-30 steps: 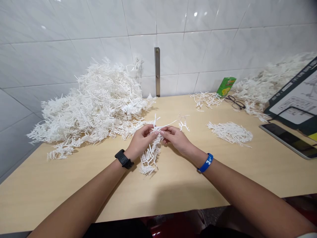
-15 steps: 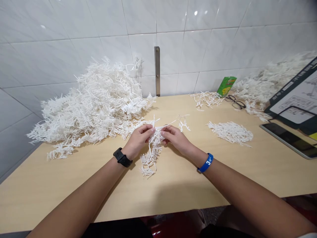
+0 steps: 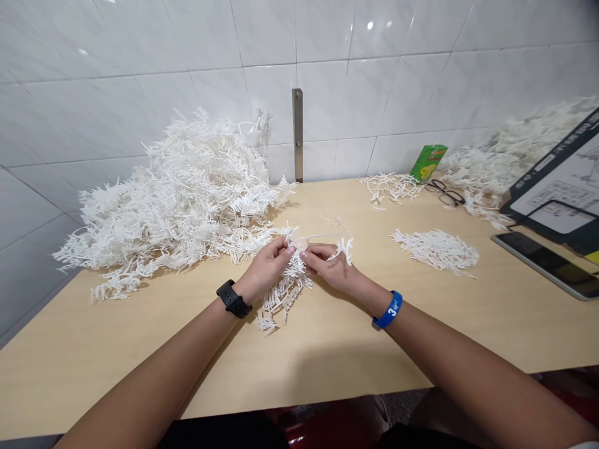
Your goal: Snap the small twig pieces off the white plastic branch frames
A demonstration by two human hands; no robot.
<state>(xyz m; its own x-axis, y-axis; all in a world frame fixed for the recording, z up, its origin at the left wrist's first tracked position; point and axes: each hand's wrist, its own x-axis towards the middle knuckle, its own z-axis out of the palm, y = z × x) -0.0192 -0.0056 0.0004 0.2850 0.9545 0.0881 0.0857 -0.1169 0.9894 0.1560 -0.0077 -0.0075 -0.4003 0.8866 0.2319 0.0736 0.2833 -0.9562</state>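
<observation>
Between my two hands is a bunch of white branched plastic strands (image 3: 286, 288), its lower end hanging toward the table. My left hand (image 3: 266, 268), with a black watch at the wrist, pinches the top of the bunch between thumb and forefinger. Right beside it, my right hand (image 3: 330, 265) pinches the same strands near their upper end; a blue band circles that wrist. A thin looped strand with a forked white tip (image 3: 345, 251) extends over the back of my right hand. The exact grip points of the fingertips are partly hidden.
A large heap of white strands (image 3: 187, 193) fills the back left. To the right lie a small strand bundle (image 3: 437, 251), loose pieces (image 3: 390, 188), a green box (image 3: 428, 163), glasses (image 3: 447, 193), a phone (image 3: 545, 262) and a printed board (image 3: 561, 181). Another heap (image 3: 500, 153) stands behind.
The bunch's lower end has swung slightly left. The forked strand now lies over the back of my right hand, instead of extending beyond it. Both hands stay close together.
</observation>
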